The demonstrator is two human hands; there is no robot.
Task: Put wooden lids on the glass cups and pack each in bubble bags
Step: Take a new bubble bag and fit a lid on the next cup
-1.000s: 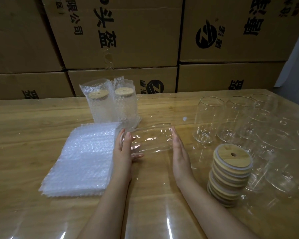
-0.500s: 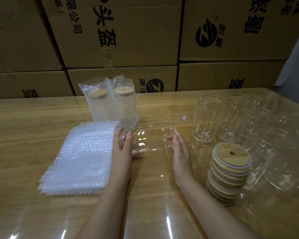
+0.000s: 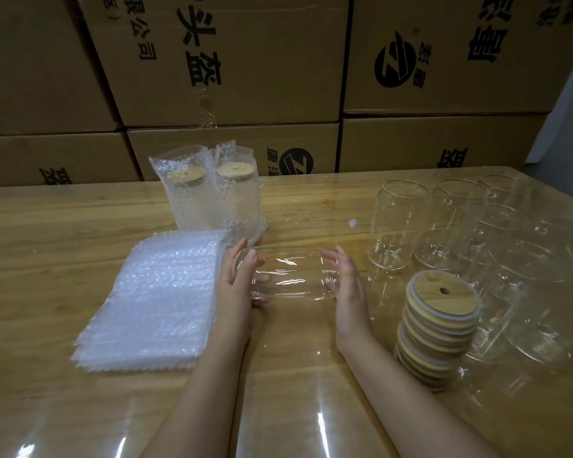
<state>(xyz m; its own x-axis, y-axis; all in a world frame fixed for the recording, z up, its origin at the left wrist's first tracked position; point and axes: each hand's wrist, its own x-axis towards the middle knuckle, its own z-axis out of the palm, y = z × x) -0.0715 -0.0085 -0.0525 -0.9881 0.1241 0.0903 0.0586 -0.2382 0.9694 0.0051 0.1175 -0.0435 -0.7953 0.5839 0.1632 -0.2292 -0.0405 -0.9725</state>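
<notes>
A clear glass cup (image 3: 288,272) lies on its side just above the table, held between my hands. My left hand (image 3: 237,289) grips its open end, thumb over the rim and fingers underneath. My right hand (image 3: 349,289) cups its base with the fingers curled over the edge. The cup has no lid on it. To the right stands a stack of wooden lids (image 3: 439,322). A pile of flat bubble bags (image 3: 153,299) lies to the left. Two lidded cups in bubble bags (image 3: 209,200) stand behind it.
Several empty glass cups (image 3: 397,226) stand in a cluster at the right of the wooden table (image 3: 311,385), which has a glossy clear cover. Stacked cardboard boxes (image 3: 229,61) form a wall behind the table's far edge.
My right hand's fingers have curled round the cup's base, where the palm lay flat against it before. The cup has stayed between my hands.
</notes>
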